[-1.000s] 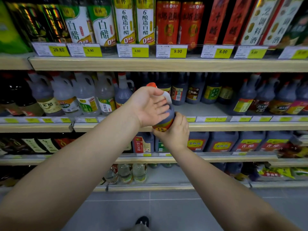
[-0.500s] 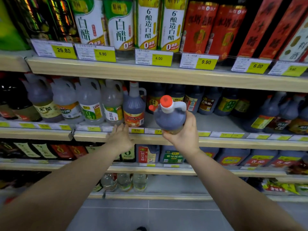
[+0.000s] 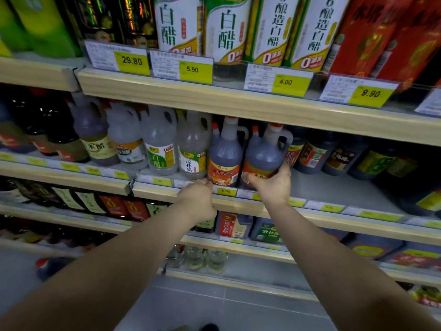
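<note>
My right hand grips the base of a dark vinegar jug with a white handle and a red cap. The jug stands upright at the front of the middle shelf, right beside a matching jug with an orange label. My left hand rests on the wooden front edge of that shelf, just below the matching jug, fingers curled over the price strip and holding nothing.
Pale vinegar bottles stand left of the jugs, dark bottles to the right at the back. The top shelf carries tall white-vinegar bottles and yellow price tags. Lower shelves hold more bottles. Grey floor tiles lie below.
My right hand carried the jug from mid-air in front of the shelf down onto the middle shelf beside its twin. My left hand let go of the jug and dropped to the shelf edge.
</note>
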`<state>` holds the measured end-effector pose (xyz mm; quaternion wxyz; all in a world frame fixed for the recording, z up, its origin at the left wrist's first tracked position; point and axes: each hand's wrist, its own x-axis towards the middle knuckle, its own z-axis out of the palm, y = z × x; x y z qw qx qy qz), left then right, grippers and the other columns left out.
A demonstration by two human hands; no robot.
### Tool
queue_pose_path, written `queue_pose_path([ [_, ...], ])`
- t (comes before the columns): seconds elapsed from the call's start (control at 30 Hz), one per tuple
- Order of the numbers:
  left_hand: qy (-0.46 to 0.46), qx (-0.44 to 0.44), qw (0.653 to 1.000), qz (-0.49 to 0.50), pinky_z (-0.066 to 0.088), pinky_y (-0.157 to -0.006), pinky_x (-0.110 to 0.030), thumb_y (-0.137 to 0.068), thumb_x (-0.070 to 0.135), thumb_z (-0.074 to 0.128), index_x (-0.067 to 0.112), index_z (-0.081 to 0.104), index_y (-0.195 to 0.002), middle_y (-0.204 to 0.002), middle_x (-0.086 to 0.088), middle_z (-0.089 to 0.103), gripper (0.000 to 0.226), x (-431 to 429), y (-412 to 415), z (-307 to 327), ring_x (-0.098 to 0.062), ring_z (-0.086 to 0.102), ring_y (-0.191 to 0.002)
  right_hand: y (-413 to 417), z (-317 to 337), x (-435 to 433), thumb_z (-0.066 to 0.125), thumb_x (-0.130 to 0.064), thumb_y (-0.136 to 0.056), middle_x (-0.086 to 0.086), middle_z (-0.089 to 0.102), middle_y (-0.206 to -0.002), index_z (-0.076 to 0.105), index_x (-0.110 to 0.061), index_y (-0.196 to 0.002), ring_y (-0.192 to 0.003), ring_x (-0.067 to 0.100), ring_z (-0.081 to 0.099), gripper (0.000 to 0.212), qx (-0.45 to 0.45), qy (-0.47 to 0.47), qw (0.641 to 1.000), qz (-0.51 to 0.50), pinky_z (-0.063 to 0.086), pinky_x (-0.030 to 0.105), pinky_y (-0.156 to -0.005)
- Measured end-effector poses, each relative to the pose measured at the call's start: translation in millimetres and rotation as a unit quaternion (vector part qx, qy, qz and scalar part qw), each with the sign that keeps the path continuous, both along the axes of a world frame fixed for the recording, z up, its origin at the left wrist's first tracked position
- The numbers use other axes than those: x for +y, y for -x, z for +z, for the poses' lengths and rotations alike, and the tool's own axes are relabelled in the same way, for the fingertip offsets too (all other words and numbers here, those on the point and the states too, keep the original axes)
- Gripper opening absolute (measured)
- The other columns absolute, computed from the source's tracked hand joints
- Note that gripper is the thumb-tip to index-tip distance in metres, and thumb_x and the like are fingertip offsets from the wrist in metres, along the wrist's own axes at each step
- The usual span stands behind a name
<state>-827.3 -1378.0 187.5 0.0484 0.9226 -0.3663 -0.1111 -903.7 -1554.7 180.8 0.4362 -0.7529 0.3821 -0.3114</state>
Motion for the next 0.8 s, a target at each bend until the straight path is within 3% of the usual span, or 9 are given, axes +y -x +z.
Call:
queue_pose_path([
  [0.3,-0.017,-0.020,1.000,0.001,0.050,-0.086,-0.035,-0.080,0.033,0.060,0.017,0.051,-0.126,-0.127,-0.002,0.050,0.050,-3.8,-3.2,5.0,-0.022,0.054,-0.113,4.9,7.0,-8.8,0.086,-0.039,-0.059,0.005,0.060,-0.120,0.042,-0.011,-0.123,-0.109,0.027,0.058,0.083,0.091,-0.004,0.995,0.043,0.045,0.031,-0.080],
  [0.4,0.069,-0.012,0.996,0.050,0.050,-0.079,-0.032,-0.082,0.044,0.056,0.023,0.057,-0.120,-0.118,0.000,0.058,0.044,-1.8,-8.8,10.1,-0.021,0.057,-0.106,7.3,7.3,-9.6,0.085,-0.035,-0.063,0.006,0.058,-0.123,0.039,-0.011,-0.129,-0.113,0.027,0.056,0.084,0.099,-0.029,0.993,0.066,0.045,0.033,-0.086],
  [0.47,0.176,-0.064,0.979,0.075,0.050,-0.082,-0.035,-0.080,0.042,0.062,0.020,0.056,-0.117,-0.116,-0.002,0.056,0.043,-2.4,-11.0,12.7,-0.023,0.056,-0.105,12.9,4.2,-5.9,0.084,-0.033,-0.065,0.007,0.054,-0.129,0.035,-0.013,-0.135,-0.120,0.027,0.052,0.088,0.074,-0.024,0.995,0.065,0.045,0.035,-0.094],
  [0.53,0.245,-0.157,0.956,0.046,0.046,-0.086,-0.039,-0.075,0.033,0.071,0.016,0.053,-0.117,-0.116,-0.008,0.053,0.049,-7.3,-10.0,12.4,-0.029,0.053,-0.107,22.5,2.1,1.9,0.081,-0.030,-0.070,0.011,0.042,-0.141,0.027,-0.014,-0.145,-0.131,0.027,0.040,0.094,0.056,0.055,0.996,0.051,0.038,0.037,-0.103],
  [0.63,0.240,-0.259,0.935,-0.029,0.046,-0.090,-0.044,-0.061,0.023,0.081,0.017,0.051,-0.127,-0.127,-0.014,0.052,0.073,-19.9,-10.3,3.4,-0.035,0.053,-0.113,33.0,0.6,14.1,0.075,-0.025,-0.078,0.012,0.022,-0.154,0.023,-0.022,-0.148,-0.139,0.032,0.028,0.087,0.069,0.229,0.970,0.049,0.037,0.043,-0.104],
  [0.7,0.219,-0.288,0.931,-0.048,0.045,-0.093,-0.047,-0.054,0.022,0.085,0.022,0.044,-0.135,-0.135,-0.015,0.046,0.091,-27.2,-13.7,-4.7,-0.035,0.047,-0.121,32.9,-0.4,18.4,0.072,-0.022,-0.081,0.012,0.018,-0.155,0.024,-0.026,-0.148,-0.140,0.034,0.025,0.083,0.081,0.261,0.960,0.060,0.038,0.046,-0.103],
  [0.8,0.214,-0.306,0.927,-0.044,0.045,-0.093,-0.050,-0.051,0.020,0.086,0.024,0.034,-0.140,-0.140,-0.015,0.032,0.103,-34.1,-16.7,-15.5,-0.033,0.034,-0.124,26.8,-2.0,18.4,0.069,-0.020,-0.084,0.012,0.016,-0.156,0.021,-0.026,-0.149,-0.141,0.032,0.021,0.081,0.087,0.236,0.966,0.063,0.037,0.043,-0.105],
])
